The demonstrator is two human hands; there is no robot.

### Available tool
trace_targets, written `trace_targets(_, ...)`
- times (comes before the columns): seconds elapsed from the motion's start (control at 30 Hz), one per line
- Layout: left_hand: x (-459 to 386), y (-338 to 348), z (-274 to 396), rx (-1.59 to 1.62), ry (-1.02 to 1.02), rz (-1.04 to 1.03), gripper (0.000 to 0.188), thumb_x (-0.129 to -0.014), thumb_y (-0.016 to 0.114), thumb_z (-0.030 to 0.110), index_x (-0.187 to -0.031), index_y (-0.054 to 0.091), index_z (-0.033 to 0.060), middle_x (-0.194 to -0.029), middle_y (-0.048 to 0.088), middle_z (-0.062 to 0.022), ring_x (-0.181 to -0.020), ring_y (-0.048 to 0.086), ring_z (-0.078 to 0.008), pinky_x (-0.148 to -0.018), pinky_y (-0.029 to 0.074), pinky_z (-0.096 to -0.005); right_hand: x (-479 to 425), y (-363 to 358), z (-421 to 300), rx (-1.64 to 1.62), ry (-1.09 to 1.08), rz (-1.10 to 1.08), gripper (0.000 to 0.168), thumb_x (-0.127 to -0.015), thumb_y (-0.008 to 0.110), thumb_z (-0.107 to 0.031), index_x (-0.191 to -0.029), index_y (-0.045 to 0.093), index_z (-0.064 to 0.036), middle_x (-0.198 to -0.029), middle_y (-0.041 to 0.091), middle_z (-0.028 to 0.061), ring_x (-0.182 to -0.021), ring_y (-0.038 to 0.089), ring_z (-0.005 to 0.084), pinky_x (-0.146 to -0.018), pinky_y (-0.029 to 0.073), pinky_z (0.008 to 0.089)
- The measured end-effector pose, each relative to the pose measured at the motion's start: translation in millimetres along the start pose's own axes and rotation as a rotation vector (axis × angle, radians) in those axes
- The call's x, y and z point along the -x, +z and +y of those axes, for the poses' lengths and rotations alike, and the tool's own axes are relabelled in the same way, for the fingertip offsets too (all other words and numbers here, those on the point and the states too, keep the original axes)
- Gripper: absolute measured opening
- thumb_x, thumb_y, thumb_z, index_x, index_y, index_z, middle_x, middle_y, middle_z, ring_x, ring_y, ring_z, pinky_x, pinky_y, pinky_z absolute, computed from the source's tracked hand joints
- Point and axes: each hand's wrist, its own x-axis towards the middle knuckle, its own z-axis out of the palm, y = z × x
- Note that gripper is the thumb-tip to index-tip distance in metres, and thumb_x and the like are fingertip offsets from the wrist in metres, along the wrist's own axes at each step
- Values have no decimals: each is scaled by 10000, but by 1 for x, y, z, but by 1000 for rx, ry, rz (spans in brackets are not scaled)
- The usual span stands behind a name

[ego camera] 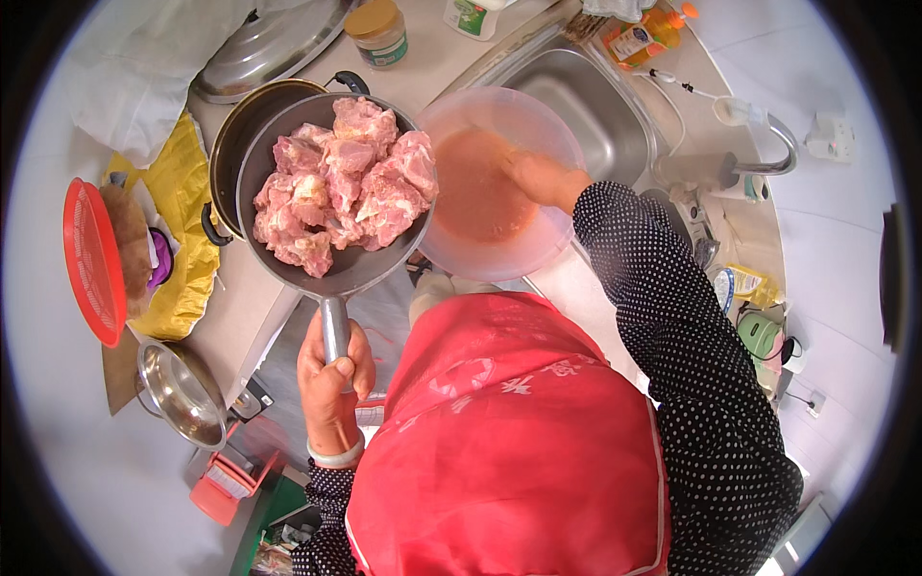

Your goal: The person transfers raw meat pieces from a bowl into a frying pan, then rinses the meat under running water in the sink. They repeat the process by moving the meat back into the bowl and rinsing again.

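My left hand [334, 374] is wrapped around the metal handle [334, 327] of a grey pan [302, 270]. Pale pink chunks of raw meat [346, 187] are heaped in the pan, which overlaps a dark two-handled pot [229, 162] behind it. My right hand [540, 180] dips into a translucent plastic basin [497, 270] of cloudy reddish liquid [475, 194]. Its fingers are hidden under the liquid, so whether they hold anything cannot be seen. The basin lies right beside the pan's rim and overlaps the near edge of a steel sink [605, 140].
A metal lid [270, 47] and a jar with a gold cap [376, 36] stand behind the pot. At left are a red plastic strainer [94, 263] and a steel bowl [180, 396]. A faucet [778, 147] and an orange bottle [645, 36] are near the sink.
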Motion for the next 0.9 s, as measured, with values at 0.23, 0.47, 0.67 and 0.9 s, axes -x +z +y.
trace_targets(0.23, -1, 2, 1, 7, 8, -12, 726, -732, 688, 192, -1334, 381, -72, -738, 472, -28, -421, 429, -69, -346, 382, -198, 16, -22, -11, -107, 86, -237, 250, -819, 545, -62, -1045, 623, 7, -1007, 654, 209, -897, 640, 360, -779, 513, 430)
trace_targets(0.47, 0, 4, 1, 15, 23, -11, 677, -736, 689, 188, -1296, 405, -66, -728, 466, -29, -418, 422, -69, -343, 374, -196, 10, 17, -15, -358, -58, -133, 266, -784, 592, -56, -1045, 643, -51, -1039, 616, 186, -966, 602, 370, -817, 485, 432)
trace_targets(0.67, -1, 3, 0, 17, 9, -12, 691, -735, 683, 187, -1309, 397, -70, -730, 462, -29, -419, 421, -72, -343, 374, -196, 12, 75, -26, -357, -126, -112, 245, -807, 577, -127, -1031, 648, -60, -1097, 594, 181, -1028, 564, 364, -867, 469, 431)
trace_targets(0.9, 2, 5, -1, 15, 22, 12, 703, -738, 673, 188, -1320, 385, -80, -738, 460, -29, -423, 420, -72, -346, 376, -197, 23, 41, -46, -133, -260, -323, 238, -826, 558, -147, -1021, 659, -56, -1077, 606, 160, -1046, 555, 355, -885, 463, 417)
